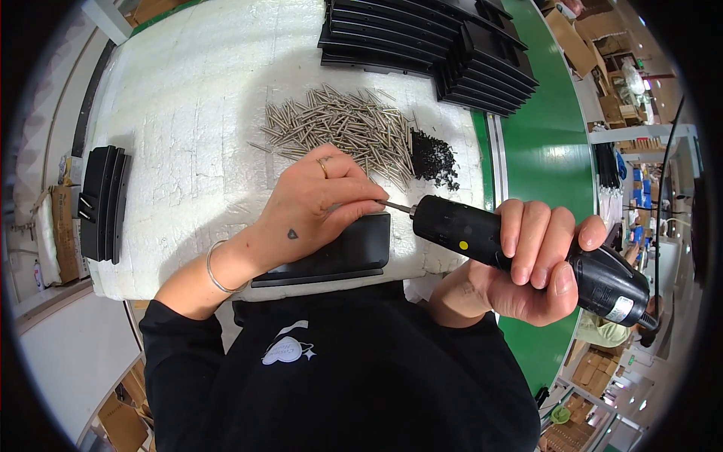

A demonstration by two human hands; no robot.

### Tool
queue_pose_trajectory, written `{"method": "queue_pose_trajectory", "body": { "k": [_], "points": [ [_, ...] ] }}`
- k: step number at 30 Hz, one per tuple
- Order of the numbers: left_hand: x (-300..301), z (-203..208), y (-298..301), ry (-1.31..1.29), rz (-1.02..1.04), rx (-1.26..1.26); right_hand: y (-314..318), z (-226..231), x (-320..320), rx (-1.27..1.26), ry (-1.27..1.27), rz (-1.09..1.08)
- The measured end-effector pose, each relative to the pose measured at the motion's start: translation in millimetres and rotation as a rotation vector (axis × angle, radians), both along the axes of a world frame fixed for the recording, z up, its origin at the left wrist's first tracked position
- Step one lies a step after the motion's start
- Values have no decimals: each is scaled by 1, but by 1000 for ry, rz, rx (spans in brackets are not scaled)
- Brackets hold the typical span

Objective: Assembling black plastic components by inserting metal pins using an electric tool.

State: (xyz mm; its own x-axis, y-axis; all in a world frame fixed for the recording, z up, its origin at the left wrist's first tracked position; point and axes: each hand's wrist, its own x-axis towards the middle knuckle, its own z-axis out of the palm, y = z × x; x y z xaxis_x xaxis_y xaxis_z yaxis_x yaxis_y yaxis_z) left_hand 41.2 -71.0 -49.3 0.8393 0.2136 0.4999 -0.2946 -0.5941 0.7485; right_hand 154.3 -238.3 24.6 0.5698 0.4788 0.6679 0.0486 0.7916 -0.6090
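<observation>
Grip the rigid, probably weighty electric screwdriver [459,230] mid-body, your right hand [536,260] wrapped around it, left hand [312,194] pinching its bit [399,206].

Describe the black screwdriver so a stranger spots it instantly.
Find the white work surface, then the right hand to its right. Its fingers wrap the thick black screwdriver, bit pointing left. Unlike the stacked black parts, it bears a yellow dot.

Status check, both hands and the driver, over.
Right hand gripping black electric screwdriver. Left hand pinching at the bit's tip, by black panel; anything pinched, too small to tell. Metal pins piled just beyond.
</observation>
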Motion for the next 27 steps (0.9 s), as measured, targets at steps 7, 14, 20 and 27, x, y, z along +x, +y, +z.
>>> {"method": "queue_pose_trajectory", "body": {
  "k": [7, 14, 20, 27],
  "points": [
    [-5, 6, -7, -16, 25, 179, 1, 2, -3, -17, -295, 150],
    [-11, 3, 0, 27, -50, 17, 4, -4, -10, -8, -283, 171],
    [-35, -3, 17, 139, 202, 122, 1, -15, 0, -42, -231, 151],
    [-68, -15, 15, 165, 299, 161, 9, -20, -14, -168, -165, 253]
  ]
}}
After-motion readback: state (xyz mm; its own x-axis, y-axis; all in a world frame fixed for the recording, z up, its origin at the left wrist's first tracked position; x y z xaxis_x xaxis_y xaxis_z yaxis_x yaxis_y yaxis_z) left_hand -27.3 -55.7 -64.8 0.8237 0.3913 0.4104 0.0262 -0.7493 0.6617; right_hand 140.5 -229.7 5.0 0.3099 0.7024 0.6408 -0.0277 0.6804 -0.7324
